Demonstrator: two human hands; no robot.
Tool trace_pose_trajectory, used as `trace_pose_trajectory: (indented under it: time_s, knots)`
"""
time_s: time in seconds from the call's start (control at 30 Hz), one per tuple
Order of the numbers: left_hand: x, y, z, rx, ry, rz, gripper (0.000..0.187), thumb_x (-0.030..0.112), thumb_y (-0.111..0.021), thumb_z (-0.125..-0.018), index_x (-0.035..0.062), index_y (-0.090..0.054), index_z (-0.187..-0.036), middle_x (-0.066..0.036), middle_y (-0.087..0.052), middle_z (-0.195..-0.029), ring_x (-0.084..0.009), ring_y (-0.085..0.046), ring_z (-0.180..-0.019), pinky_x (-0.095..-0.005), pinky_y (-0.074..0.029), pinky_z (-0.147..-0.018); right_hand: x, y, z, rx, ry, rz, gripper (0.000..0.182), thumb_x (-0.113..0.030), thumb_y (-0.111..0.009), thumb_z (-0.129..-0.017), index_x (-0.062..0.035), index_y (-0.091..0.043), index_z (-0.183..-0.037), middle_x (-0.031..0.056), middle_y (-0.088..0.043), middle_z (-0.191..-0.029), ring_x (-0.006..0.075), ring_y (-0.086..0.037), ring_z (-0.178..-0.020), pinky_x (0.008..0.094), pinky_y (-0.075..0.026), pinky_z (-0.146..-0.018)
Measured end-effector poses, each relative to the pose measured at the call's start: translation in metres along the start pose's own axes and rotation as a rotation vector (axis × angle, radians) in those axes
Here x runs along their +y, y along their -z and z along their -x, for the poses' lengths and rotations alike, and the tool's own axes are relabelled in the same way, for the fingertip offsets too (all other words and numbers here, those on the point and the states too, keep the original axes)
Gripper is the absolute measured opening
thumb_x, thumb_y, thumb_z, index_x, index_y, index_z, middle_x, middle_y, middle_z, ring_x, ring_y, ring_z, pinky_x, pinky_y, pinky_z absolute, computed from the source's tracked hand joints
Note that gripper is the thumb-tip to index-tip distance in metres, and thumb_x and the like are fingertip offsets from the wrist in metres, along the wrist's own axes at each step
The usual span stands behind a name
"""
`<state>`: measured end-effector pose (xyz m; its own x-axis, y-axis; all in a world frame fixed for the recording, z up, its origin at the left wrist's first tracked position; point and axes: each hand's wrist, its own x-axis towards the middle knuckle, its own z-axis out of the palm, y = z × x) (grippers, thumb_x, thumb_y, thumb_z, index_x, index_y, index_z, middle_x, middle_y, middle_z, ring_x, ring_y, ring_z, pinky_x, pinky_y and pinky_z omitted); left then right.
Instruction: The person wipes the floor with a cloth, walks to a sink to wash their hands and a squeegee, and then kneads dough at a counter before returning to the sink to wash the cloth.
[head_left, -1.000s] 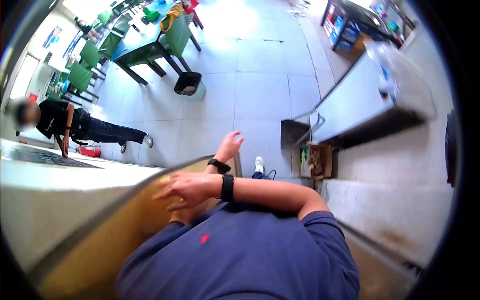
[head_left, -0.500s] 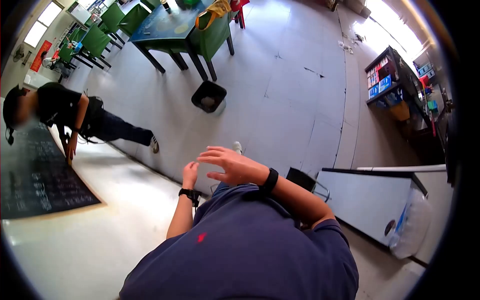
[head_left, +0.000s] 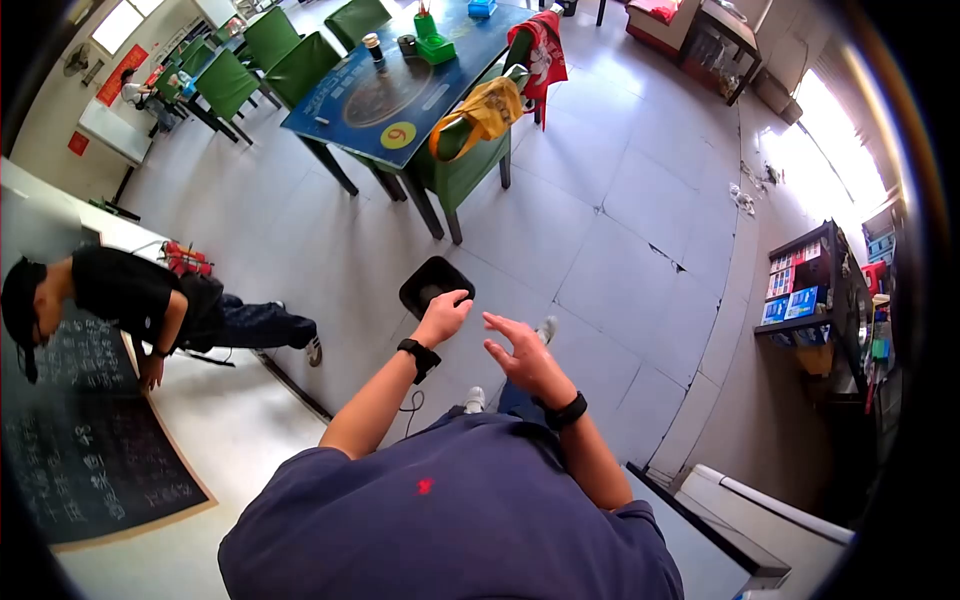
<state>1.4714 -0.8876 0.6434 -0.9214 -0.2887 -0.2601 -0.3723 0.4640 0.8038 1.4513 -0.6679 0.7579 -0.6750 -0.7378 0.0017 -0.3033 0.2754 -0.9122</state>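
My left hand [head_left: 443, 318], with a black watch on its wrist, is in front of my body, over the near side of a black bin [head_left: 425, 283] on the floor. Its fingers are loosely bent and nothing shows in them. To its right is my right hand [head_left: 530, 360], a black band on the wrist, thumb and fingers apart and empty. The two hands do not touch. Below them are my dark blue shirt and my shoes.
At the left, another person in black [head_left: 125, 290] leans over a chalkboard [head_left: 110, 440] with writing. Ahead stands a blue table [head_left: 390, 95] with green chairs and a yellow bag [head_left: 485, 110]. A dark shelf [head_left: 815, 285] with boxes is at the right, a white surface lower right.
The view has turned and moved toward the table. My left hand has risen to the bin's near edge; my right hand has shifted right, away from it. The other person's arm has moved slightly.
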Motion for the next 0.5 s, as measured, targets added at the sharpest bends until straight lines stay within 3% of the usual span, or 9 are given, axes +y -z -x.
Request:
trace_pose_trajectory:
  time_s: [0.1,0.17,0.23,0.27,0.3,0.37,0.4,0.43,0.5]
  knots:
    - [0.011,-0.026,-0.059,-0.008,0.001,-0.023,0.042,0.022,-0.058,-0.088,-0.0055,-0.057,-0.12,-0.023,-0.061,-0.118,-0.0302,-0.059,-0.112,-0.0338,-0.046,-0.095,0.043,0.058,-0.041,0.058,-0.039,0.162,0.043,-0.026,-0.057,-0.092,-0.0079,-0.052,-0.13,0.0175,-0.054,-0.128,0.0334,-0.044,-0.127,0.0478,-0.026,-0.109]
    - [0.013,-0.046,-0.095,-0.003,0.073,0.041,0.05,0.028,-0.06,-0.086,-0.004,-0.054,-0.124,-0.024,-0.059,-0.12,-0.0342,-0.057,-0.113,-0.036,-0.044,-0.096,0.068,0.104,-0.068,0.148,-0.063,0.135,0.043,-0.026,-0.057,-0.092,-0.0086,-0.052,-0.13,0.0174,-0.054,-0.128,0.0339,-0.04,-0.131,0.0514,-0.024,-0.11]
    - [0.022,-0.06,-0.132,-0.035,0.116,-0.01,0.057,0.028,-0.062,-0.085,-0.004,-0.048,-0.13,-0.025,-0.057,-0.123,-0.0344,-0.056,-0.116,-0.0361,-0.043,-0.098,0.099,0.154,-0.096,0.155,-0.166,-0.178,0.042,-0.026,-0.057,-0.091,-0.0076,-0.053,-0.129,0.0173,-0.052,-0.13,0.0341,-0.037,-0.133,0.0545,-0.021,-0.11]
    - [0.039,-0.062,-0.155,-0.012,0.097,-0.052,0.058,0.028,-0.062,-0.085,-0.0041,-0.047,-0.131,-0.025,-0.057,-0.123,-0.0343,-0.055,-0.116,-0.0358,-0.043,-0.098,0.103,0.177,-0.105,0.2,-0.167,0.116,0.042,-0.026,-0.057,-0.091,-0.0054,-0.054,-0.127,0.0171,-0.047,-0.136,0.0343,-0.038,-0.131,0.0539,-0.023,-0.11]
    - [0.051,-0.062,-0.171,0.009,0.091,-0.09,0.06,0.027,-0.062,-0.085,-0.0041,-0.045,-0.133,-0.025,-0.057,-0.124,-0.0343,-0.055,-0.117,-0.0356,-0.043,-0.098,0.108,0.196,-0.116,0.21,-0.176,0.119,0.042,-0.026,-0.057,-0.091,-0.0054,-0.054,-0.127,0.0171,-0.047,-0.136,0.0343,-0.038,-0.131,0.0539,-0.023,-0.11]
    - [0.084,-0.068,-0.214,0.048,0.02,0.026,0.062,0.026,-0.061,-0.085,-0.0036,-0.04,-0.136,-0.025,-0.055,-0.126,-0.0336,-0.054,-0.118,-0.0355,-0.042,-0.098,0.121,0.237,-0.136,0.29,-0.219,0.065,0.045,-0.028,-0.057,-0.09,-0.0056,-0.053,-0.129,0.0184,-0.04,-0.142,0.0359,-0.034,-0.134,0.0552,-0.021,-0.11]
    - [0.099,-0.069,-0.237,-0.006,0.019,0.118,0.063,0.025,-0.059,-0.087,-0.0017,-0.037,-0.139,-0.024,-0.056,-0.126,-0.0311,-0.055,-0.117,-0.0355,-0.042,-0.098,0.116,0.258,-0.145,0.258,-0.257,0.541,0.05,-0.027,-0.058,-0.089,-0.0079,-0.049,-0.133,0.0192,-0.034,-0.146,0.0373,-0.026,-0.138,0.0571,-0.017,-0.111]
    - [0.116,-0.069,-0.261,-0.076,0.029,0.187,0.062,0.024,-0.059,-0.088,-0.0003,-0.036,-0.14,-0.023,-0.056,-0.126,-0.0287,-0.054,-0.119,-0.035,-0.04,-0.1,0.121,0.273,-0.154,0.278,-0.273,0.55,0.05,-0.027,-0.058,-0.089,-0.0079,-0.049,-0.133,0.0192,-0.034,-0.146,0.0373,-0.026,-0.138,0.0571,-0.017,-0.111]
    - [0.149,-0.068,-0.307,-0.231,0.332,0.844,0.063,0.025,-0.06,-0.088,0.0006,-0.036,-0.141,-0.023,-0.056,-0.126,-0.0265,-0.051,-0.122,-0.0344,-0.039,-0.101,0.138,0.308,-0.172,0.362,-0.26,0.36,0.054,-0.029,-0.059,-0.087,-0.0098,-0.046,-0.137,0.0199,-0.031,-0.147,0.04,-0.019,-0.14,0.0595,-0.014,-0.11]
